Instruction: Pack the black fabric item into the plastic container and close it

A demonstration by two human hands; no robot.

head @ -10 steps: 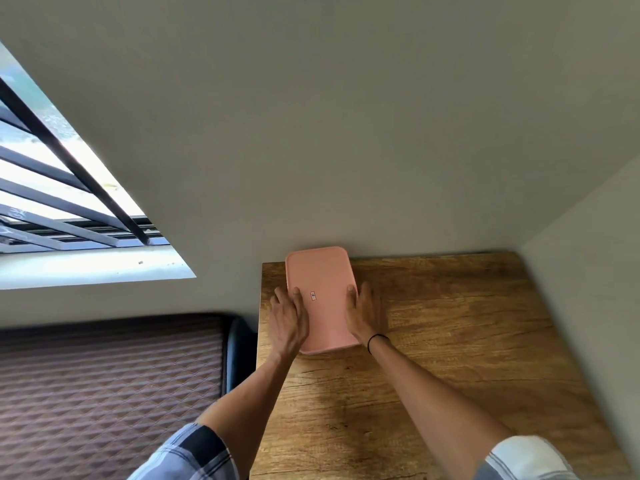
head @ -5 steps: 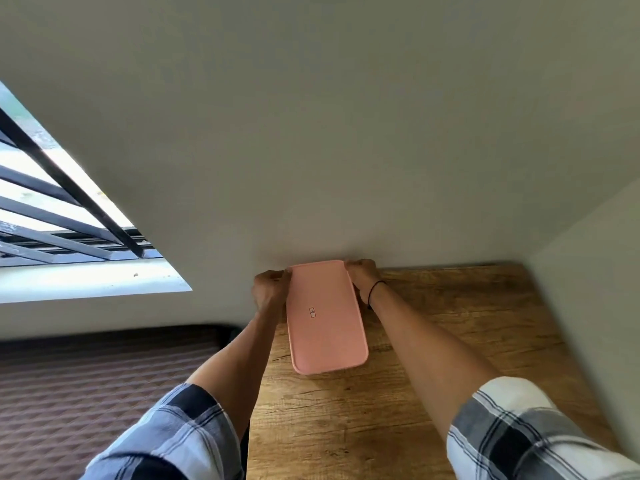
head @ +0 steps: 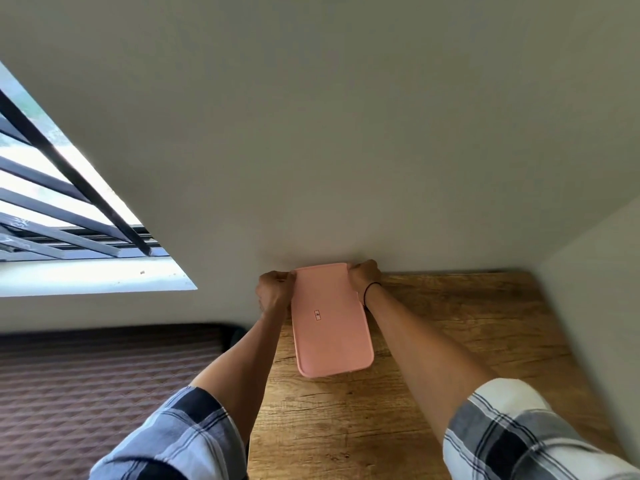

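A pink plastic container [head: 330,323] with its flat lid on lies lengthwise on the wooden table [head: 450,341], its far end against the wall. My left hand [head: 275,292] grips the far left corner of the container. My right hand [head: 363,277], with a black band on the wrist, grips the far right corner. Both sets of fingers curl over the lid's edge. The black fabric item is not visible.
A grey wall rises right behind the table, and another wall closes the right side. A bed with a dark patterned cover [head: 86,393] lies left of the table. A barred window [head: 62,209] is at the upper left.
Both hands have slid from the container's near half up along its sides to the far corners. The view has shifted closer over the table.
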